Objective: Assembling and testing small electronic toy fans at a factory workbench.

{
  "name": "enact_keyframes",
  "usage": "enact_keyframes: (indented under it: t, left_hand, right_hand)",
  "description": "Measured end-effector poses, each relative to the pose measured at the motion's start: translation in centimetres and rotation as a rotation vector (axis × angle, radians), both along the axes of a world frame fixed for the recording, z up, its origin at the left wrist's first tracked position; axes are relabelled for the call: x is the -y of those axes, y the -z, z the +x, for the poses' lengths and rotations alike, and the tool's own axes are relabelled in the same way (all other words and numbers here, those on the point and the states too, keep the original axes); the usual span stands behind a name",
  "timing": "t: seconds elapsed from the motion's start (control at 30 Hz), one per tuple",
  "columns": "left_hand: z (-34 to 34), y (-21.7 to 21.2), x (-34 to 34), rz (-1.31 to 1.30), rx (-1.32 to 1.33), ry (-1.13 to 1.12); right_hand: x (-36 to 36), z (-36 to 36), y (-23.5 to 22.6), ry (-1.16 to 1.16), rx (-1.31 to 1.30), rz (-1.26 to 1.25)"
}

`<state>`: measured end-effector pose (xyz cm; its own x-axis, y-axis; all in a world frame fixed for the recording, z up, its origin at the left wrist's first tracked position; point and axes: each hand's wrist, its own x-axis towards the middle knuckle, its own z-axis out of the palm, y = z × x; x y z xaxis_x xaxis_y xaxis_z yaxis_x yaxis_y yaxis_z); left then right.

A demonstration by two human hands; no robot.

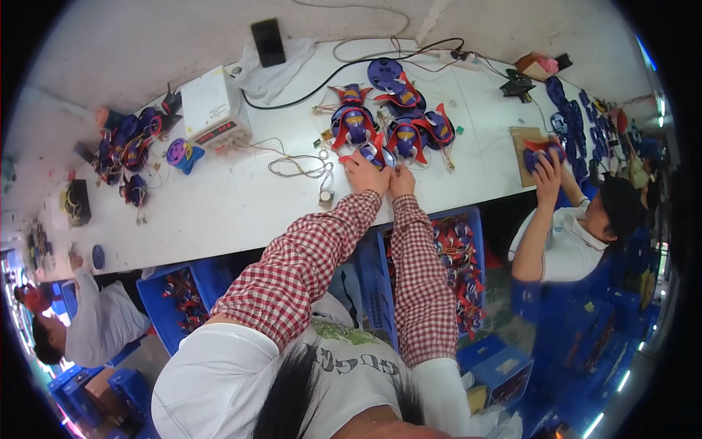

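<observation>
Both my hands are at a round purple toy part with red wing-like pieces (pixel 377 154), low over the white table. My left hand (pixel 363 175) wraps its left side, fingers curled over it and hiding part of it. At its near right edge, my right hand (pixel 401 181) pinches it with bent fingers. Just beyond lie several similar purple-and-red toy parts (pixel 353 124), some with thin wires trailing. A round purple disc-shaped piece (pixel 385 73) rests behind them. Left of my hands, a loose cable (pixel 301 167) loops on the table near a small round component (pixel 326 196).
A white box-shaped device with a red display (pixel 214 110) stands left of my hands, beside a purple-and-blue piece (pixel 183 155). A phone (pixel 268 42) lies at the back. Blue crates (pixel 479 252) of toy parts sit below the table edge. A co-worker (pixel 578 227) handles a similar part at right.
</observation>
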<state>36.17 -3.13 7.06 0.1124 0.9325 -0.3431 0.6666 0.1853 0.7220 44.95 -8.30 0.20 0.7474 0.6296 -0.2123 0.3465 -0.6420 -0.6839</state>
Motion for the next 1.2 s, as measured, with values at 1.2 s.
enact_keyframes:
  t: [1.2]
  left_hand:
    - [-35.5, -6.9, 4.4, 0.936, 1.154, 0.711]
  right_hand:
    - [20.3, -8.2, -17.2, 0.117, -0.522, 0.915]
